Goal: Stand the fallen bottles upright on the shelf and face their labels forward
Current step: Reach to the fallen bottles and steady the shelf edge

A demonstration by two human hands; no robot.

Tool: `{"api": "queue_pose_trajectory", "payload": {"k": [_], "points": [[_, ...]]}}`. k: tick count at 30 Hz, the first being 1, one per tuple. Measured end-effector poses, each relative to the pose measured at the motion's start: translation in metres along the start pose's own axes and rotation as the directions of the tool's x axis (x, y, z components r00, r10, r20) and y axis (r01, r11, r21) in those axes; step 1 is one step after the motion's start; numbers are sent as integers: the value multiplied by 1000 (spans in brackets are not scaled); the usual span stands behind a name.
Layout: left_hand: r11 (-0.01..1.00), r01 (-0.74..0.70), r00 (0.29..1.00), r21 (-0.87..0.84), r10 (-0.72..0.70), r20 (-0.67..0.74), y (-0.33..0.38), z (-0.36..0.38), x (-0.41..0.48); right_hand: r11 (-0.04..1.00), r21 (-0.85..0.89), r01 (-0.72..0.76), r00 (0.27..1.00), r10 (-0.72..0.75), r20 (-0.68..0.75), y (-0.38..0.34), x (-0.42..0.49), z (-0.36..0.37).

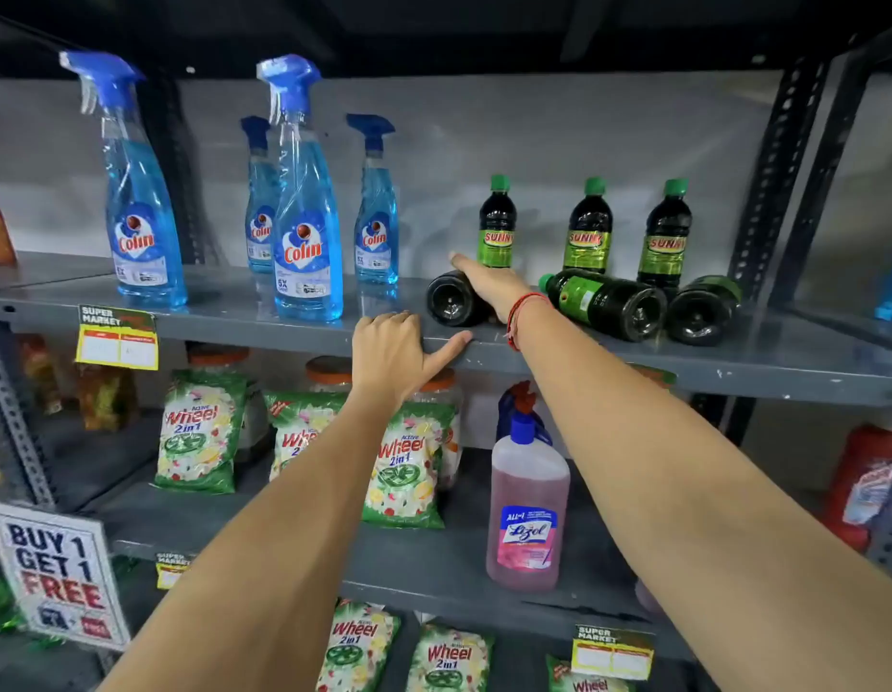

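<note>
Three dark bottles with green Sunny labels lie on their sides on the grey upper shelf (234,319): a left one (451,299), a middle one (606,302) and a right one (703,309), bases toward me. Behind them stand three upright Sunny bottles (496,227), labels forward. My right hand (488,284) rests on top of the left fallen bottle, fingers laid over it; whether they grip it is unclear. My left hand (401,352) holds the front edge of the shelf, fingers curled over the lip and thumb out to the right.
Several blue Colin spray bottles (304,232) stand at the left of the same shelf. Below are Wheel detergent packets (199,432), a pink Lizol bottle (528,506) and a "Buy 1 Get 1 Free" sign (59,571). Dark steel uprights (778,157) frame the shelf.
</note>
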State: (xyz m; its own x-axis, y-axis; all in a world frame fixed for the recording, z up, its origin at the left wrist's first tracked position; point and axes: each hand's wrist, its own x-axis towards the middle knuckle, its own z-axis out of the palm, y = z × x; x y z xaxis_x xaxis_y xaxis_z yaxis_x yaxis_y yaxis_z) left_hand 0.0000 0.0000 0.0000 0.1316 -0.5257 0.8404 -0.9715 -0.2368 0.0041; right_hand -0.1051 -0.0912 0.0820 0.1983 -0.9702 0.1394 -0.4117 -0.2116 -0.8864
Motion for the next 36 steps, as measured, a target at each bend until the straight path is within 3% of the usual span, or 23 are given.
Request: {"api": "queue_pose_trajectory", "payload": {"k": [3,9,14,16,19,21,25,28,31,36], "points": [[1000,-3,1000,23,3,-6,0,-1,-1,994,94,-50,991,38,130,-11,-8,-5],[1000,-5,1000,29,5,-1,-3,4,1,972,188,-143,980,113,162,-11,-7,-6],[1000,-4,1000,19,3,7,-2,0,-1,945,300,-133,988,104,113,-6,-10,-6],[1000,0,1000,17,0,20,-1,-1,0,945,319,-73,997,70,19,-3,-8,-5],[1000,-1,1000,6,1,30,-1,-3,-1,984,144,108,972,-74,-221,-2,-12,-10],[1000,-10,999,2,10,32,0,-3,-1,983,0,185,937,-176,-301,1,-19,-17],[1000,-13,999,-6,13,29,1,-4,-1,928,-232,292,876,-357,-324,18,-22,-24],[1000,-17,999,4,17,41,1,-5,-2,900,-295,321,867,-405,-291,24,-21,-26],[999,-31,997,16,30,66,1,-7,-1,934,-211,288,903,-338,-265,26,-17,-31],[980,-197,978,-28,198,60,0,-10,6,965,136,223,970,-206,-128,29,-6,-34]]}}
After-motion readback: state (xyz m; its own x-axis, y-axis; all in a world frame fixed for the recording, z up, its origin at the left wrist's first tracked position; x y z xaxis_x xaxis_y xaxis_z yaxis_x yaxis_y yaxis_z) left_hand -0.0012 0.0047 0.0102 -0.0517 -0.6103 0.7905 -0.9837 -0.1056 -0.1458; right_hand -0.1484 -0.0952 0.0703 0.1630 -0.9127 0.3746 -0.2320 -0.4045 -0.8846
